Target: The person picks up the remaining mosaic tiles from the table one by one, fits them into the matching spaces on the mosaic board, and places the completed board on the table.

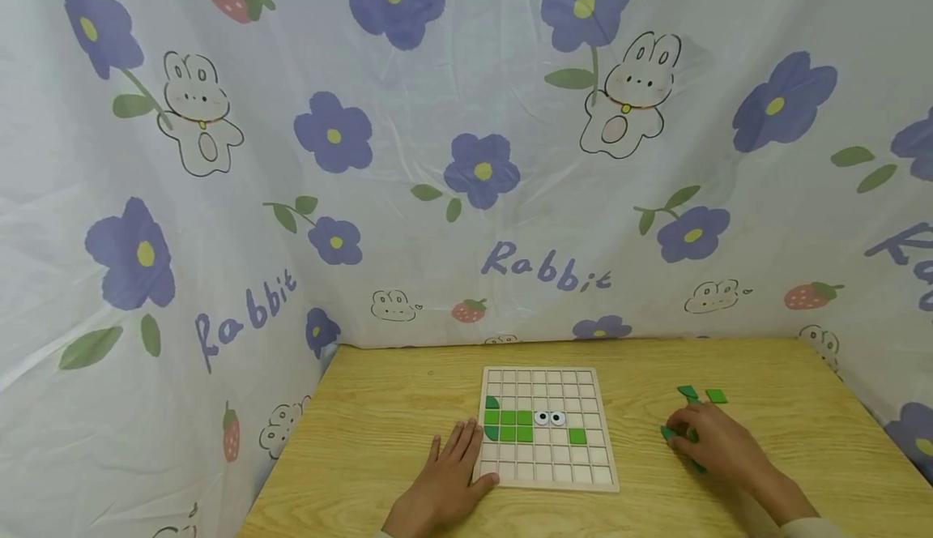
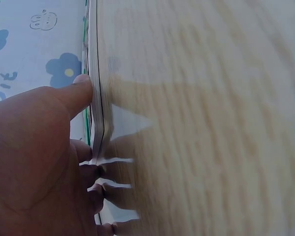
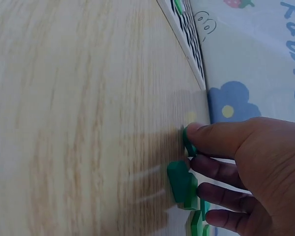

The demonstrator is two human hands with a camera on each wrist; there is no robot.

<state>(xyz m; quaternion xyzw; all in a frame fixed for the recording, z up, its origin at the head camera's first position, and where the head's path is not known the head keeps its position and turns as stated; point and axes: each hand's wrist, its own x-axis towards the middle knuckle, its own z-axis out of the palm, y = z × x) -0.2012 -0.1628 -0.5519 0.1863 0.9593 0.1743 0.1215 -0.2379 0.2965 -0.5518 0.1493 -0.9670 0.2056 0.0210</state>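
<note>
The wooden table (image 1: 379, 408) carries a grid board (image 1: 543, 473), its left edge touched by the straight-fingered left hand (image 1: 446, 480); the right hand (image 1: 720, 442) pinches a green piece (image 3: 189, 145).

The pale, matt wooden square grid board (image 1: 559, 436) at lower centre bears smooth green square tiles (image 1: 508, 433); smooth yellow wood-grain surface (image 1: 394, 408); creased, faintly glossy white flower-printed cloth (image 1: 408, 230) above.
</note>
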